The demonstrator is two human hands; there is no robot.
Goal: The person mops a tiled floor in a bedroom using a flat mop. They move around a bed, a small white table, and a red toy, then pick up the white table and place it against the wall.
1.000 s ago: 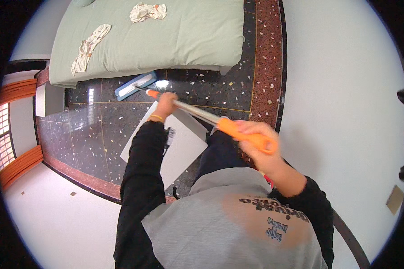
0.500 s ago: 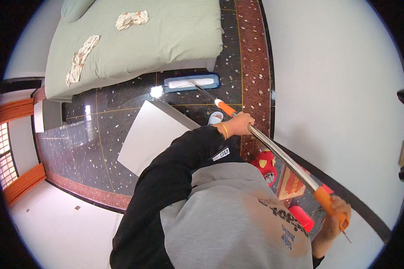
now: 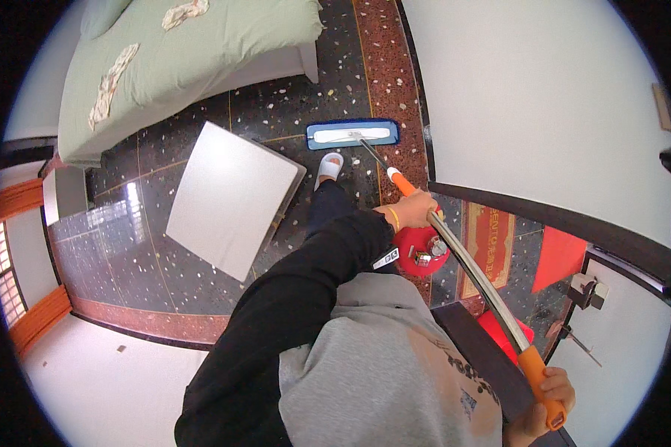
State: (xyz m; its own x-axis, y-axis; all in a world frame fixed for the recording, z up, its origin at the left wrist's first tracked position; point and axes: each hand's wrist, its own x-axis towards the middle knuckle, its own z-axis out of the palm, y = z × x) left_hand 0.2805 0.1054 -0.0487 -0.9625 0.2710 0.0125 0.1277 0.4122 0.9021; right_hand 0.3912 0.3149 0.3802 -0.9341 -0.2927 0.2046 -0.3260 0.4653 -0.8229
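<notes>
A flat mop slants across the view, its long metal pole [image 3: 479, 277] running from the floor ahead down to the lower right. My left hand [image 3: 412, 208], with a yellow band at the wrist, is wrapped round the pole just above its orange lower sleeve [image 3: 402, 184]. Lower right, my right hand [image 3: 548, 402] grips the orange end handle [image 3: 535, 376]. The blue mop head [image 3: 388, 132] with its white plate lies flat on the dark speckled floor, partly over the reddish border strip. A white slipper [image 3: 329, 165] on my foot is close behind it.
A white box-shaped cabinet [image 3: 227, 201] stands left of my foot. The bed [image 3: 201, 63] with a pale green cover is beyond it. Right of me are a red round object [image 3: 419, 253], a red-and-gold mat [image 3: 487, 249] and a white wall [image 3: 529, 89] with dark skirting.
The mop head has come away from the bed's edge, nearer and to the right. My view has shifted, showing more of the doorway side. Both hands keep their grip on the mop.
</notes>
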